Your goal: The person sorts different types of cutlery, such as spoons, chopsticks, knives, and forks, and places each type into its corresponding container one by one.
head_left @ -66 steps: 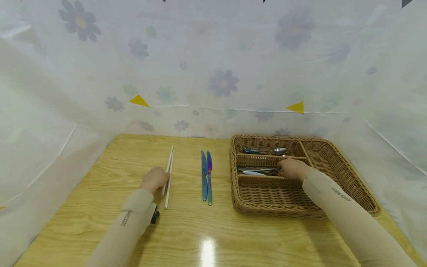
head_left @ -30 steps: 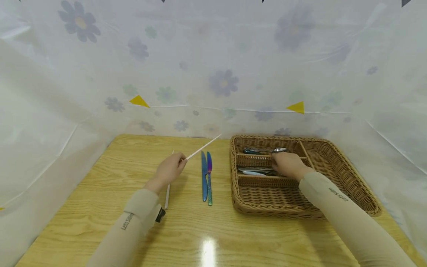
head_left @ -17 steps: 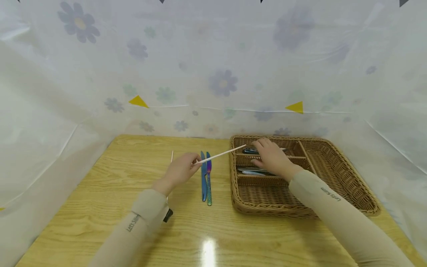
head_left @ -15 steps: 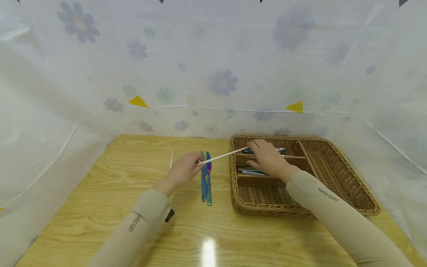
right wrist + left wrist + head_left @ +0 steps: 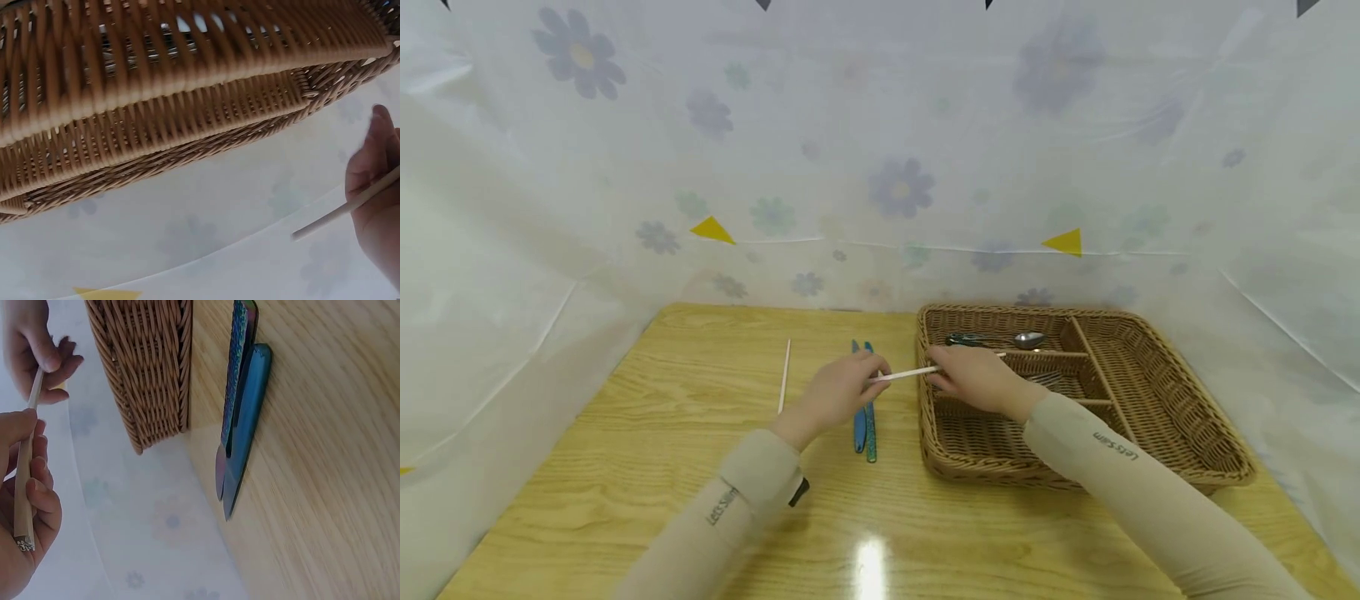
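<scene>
A pale chopstick [image 5: 904, 374] spans the space between both hands, above the table and the basket's left rim. My left hand [image 5: 842, 387] grips its thick end, fingers curled round it in the left wrist view. My right hand [image 5: 977, 381] pinches it farther along, thumb against the stick [image 5: 37, 384]; the thin tip [image 5: 312, 229] sticks out past this hand in the right wrist view. A second chopstick [image 5: 786, 375] lies on the table left of my left hand. Two bluish table knives [image 5: 247, 419] lie side by side, partly covered by that hand in the head view.
A brown wicker basket [image 5: 928, 450] with dividers stands on the right of the wooden table [image 5: 647, 450]. A spoon [image 5: 1028, 340] lies in its back compartment, forks [image 5: 1047, 380] in the middle one. Flowered white sheeting [image 5: 850, 275] hangs behind and at the sides.
My left hand has lifted one chopstick off the table and carried it rightward. My right hand has left the basket's middle compartment, moved left and taken hold of the same chopstick.
</scene>
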`<state>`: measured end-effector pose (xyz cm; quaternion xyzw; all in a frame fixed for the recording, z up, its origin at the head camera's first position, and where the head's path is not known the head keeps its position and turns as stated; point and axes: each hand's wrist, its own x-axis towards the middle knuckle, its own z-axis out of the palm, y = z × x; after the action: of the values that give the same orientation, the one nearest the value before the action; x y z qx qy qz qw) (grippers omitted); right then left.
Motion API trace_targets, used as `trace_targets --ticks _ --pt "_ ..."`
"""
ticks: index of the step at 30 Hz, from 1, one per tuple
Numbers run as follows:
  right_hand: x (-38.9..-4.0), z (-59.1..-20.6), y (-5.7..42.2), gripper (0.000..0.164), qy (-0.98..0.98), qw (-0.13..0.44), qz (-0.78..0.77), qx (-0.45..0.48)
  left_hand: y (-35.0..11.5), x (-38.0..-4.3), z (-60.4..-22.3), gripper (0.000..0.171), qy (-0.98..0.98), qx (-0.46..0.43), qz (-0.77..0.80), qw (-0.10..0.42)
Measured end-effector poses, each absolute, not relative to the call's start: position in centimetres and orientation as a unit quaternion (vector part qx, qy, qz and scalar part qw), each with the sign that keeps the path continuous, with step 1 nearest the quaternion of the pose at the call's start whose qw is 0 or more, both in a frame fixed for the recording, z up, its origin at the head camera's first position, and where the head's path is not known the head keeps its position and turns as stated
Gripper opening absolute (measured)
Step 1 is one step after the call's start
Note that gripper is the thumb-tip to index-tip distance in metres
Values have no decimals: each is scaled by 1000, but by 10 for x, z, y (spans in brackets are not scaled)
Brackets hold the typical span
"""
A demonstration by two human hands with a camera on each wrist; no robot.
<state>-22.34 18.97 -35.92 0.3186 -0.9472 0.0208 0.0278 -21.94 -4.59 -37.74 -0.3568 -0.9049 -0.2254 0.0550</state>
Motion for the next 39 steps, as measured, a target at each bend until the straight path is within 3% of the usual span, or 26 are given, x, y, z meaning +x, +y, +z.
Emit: trace_targets --ticks 4,13,21,26,32,39 --pt "-221 -358 187 13 -944 29 10 330 -45 -219 -377 14 -906 -352 -231 39" --pt "-221 -354 204 28 -950 31 22 310 -62 -225 -385 7 -910 -339 -237 32" --pt "-212 -356 229 32 -957 11 34 287 -93 -236 -395 15 -955 -202 -216 -38" --pt "-202 -360 249 33 -962 -41 57 263 -119 -241 -401 21 -969 -108 -191 -112" --pt "-194 -363 267 30 -964 -91 65 241 -136 -240 -405 42 -971 -56 -166 -159" --pt "-189 -362 274 33 -962 -129 63 234 -138 -239 -409 32 -968 -36 -164 -188"
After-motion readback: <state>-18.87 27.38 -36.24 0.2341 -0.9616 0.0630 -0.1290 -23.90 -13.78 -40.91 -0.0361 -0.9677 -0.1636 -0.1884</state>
